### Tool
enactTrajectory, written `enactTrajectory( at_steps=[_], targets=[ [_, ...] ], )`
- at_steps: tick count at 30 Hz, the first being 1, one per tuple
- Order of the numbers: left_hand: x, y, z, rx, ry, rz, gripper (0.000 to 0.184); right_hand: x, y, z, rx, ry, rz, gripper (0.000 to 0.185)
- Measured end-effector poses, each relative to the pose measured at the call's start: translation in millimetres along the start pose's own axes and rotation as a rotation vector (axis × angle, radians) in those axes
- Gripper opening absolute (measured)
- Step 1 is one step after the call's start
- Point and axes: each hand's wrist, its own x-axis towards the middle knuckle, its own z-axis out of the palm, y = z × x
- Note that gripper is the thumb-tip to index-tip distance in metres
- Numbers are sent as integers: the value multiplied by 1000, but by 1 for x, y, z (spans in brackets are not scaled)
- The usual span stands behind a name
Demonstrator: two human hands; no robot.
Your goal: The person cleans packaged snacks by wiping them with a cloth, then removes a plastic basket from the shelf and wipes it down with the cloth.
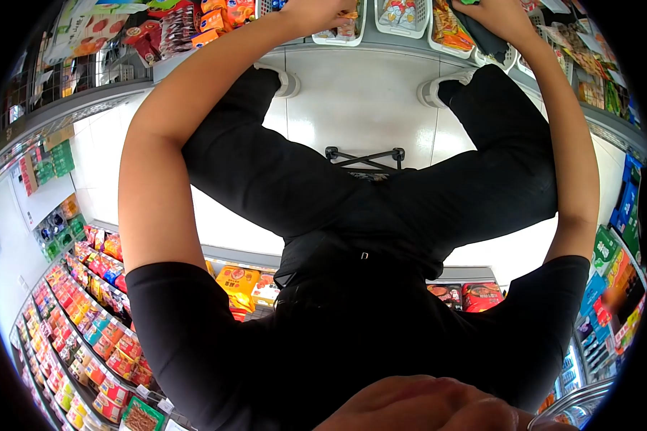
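Observation:
My left hand [325,14] reaches into a white plastic basket [339,40] on the low shelf at the top of the view. Its fingers are bent around a small orange-and-clear snack packet [348,27]; the top edge of the picture cuts off part of the hand. On the right, my right hand [497,19] is closed over a dark grey cloth [486,37] that hangs across the baskets. A bit of green packet [469,2] shows by its thumb. Between my hands stand a basket of small pale packets [401,14] and one of orange-yellow snack bags [450,30].
I sit with knees apart on a low folding stool [366,159] over a white tiled floor [352,108]. Orange packets [219,18] crowd the shelf at upper left. Behind me, racks of bagged snacks [101,337] line the left side, and more shelves [618,287] stand right.

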Motion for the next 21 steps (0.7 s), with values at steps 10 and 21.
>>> enactTrajectory(
  at_steps=[10,21],
  targets=[
    [2,-1,0,9,-7,-70,17,0,2,17,-64,-170,-39,55],
    [-1,-7,-11,-9,81,-71,32,-5,47,82,-87,-574,-72,58]
  ],
)
